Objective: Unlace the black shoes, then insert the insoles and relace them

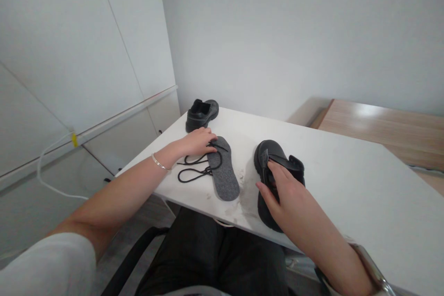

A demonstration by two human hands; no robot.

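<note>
A black lace-up shoe point(266, 215) stands on the table under my right hand point(282, 185). My right fingers reach over its tongue and opening, with the thumb along its left side, so part of the shoe is hidden. Left of it lies a grey felt insole point(225, 178), flat on the tabletop. Black shoelaces point(189, 176) trail in loops over the insole and the table. At the insole's far end, my left hand point(199, 142) rests over the laces, thumb and fingers apart. Just beyond this hand sits a second black shoe point(201, 115), seemingly without laces.
The white table point(347, 185) has crumbs and smudges near its front edge. White cabinets point(86, 46) with a hanging white cable point(41, 171) are at the left. A wood-topped surface point(374, 125) stands at the back right, by the wall.
</note>
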